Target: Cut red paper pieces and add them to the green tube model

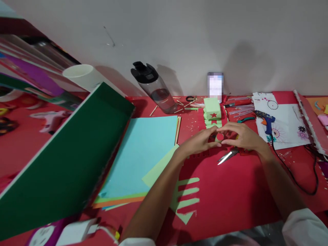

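My left hand (201, 141) and my right hand (242, 135) meet over the red tabletop. Fingers and thumbs of both curl around a small light-green paper piece with a round red top (219, 137). Just behind them stands a light-green paper box (212, 106) with a red star, on a strip of green and red paper. Scissors (228, 156) lie under my right hand, blades pointing to the lower left and handles partly hidden. A cut light-green paper (186, 205) with finger-like strips lies near my left forearm.
A stack of coloured paper (148, 147) and a tilted dark green board (69, 164) are at left. A water bottle (161, 94) and a phone (215, 85) stand by the wall. A blue glue gun (268, 123) with a black cord lies at right.
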